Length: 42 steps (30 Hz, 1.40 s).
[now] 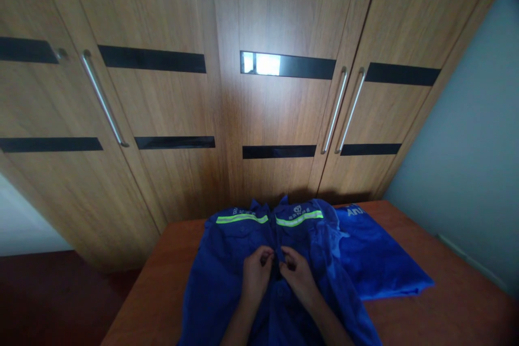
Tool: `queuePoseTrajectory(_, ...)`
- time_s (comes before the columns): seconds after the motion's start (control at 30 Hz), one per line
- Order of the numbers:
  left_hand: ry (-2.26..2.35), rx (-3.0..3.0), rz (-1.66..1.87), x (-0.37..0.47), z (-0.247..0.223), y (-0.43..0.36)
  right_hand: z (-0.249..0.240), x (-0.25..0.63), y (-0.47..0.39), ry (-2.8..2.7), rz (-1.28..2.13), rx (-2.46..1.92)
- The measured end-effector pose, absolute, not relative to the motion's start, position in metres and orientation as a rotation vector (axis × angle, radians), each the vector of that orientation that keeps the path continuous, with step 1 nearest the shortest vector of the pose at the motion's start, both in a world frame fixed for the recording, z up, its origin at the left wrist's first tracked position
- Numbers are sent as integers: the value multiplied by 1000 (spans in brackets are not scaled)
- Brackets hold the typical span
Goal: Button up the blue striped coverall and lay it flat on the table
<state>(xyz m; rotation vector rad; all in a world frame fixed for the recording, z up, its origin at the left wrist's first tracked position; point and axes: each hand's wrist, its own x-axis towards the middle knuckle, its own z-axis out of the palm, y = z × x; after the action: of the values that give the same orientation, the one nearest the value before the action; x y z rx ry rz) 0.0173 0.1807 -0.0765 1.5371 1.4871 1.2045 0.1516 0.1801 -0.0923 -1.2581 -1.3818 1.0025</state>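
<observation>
A blue work shirt with yellow-green reflective chest stripes lies face up on a reddish-brown table, collar away from me. My left hand pinches the left edge of the front placket at mid-chest. My right hand pinches the right edge directly opposite, fingertips nearly touching the other hand. What lies between the fingers is too small to tell.
A second blue garment with white lettering lies flat to the right, partly under the shirt's sleeve. A wooden wardrobe with long metal handles stands just behind the table. A pale wall is at the right, dark floor at the left.
</observation>
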Motion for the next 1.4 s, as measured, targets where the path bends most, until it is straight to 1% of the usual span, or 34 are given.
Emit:
queuePoseTrajectory(0.13,1497,1534,1207,17,-78,181,-94,150,180,-1428,939,-1278)
queuePoseTrajectory(0.4,1493,1522,1204,15,-81,182,-100,146,178,-1637,940,-1373)
queuePoseTrajectory(0.67,1425,1509,1210,13,-79,181,-91,140,170,-1904,740,-1573)
queuePoseTrajectory(0.83,1422,1444,1242,13,-80,182,-85,135,165,-1974,652,-1596)
queuePoseTrajectory(1.1,1412,1321,1276,12,-86,189,-88,139,165,-1818,800,-1440)
queuePoseTrajectory(1.27,1406,1270,1300,12,-88,190,-92,143,164,-1711,772,-1348)
queuePoseTrajectory(1.4,1397,1241,1320,14,-89,191,-81,144,171,-1683,724,-1363)
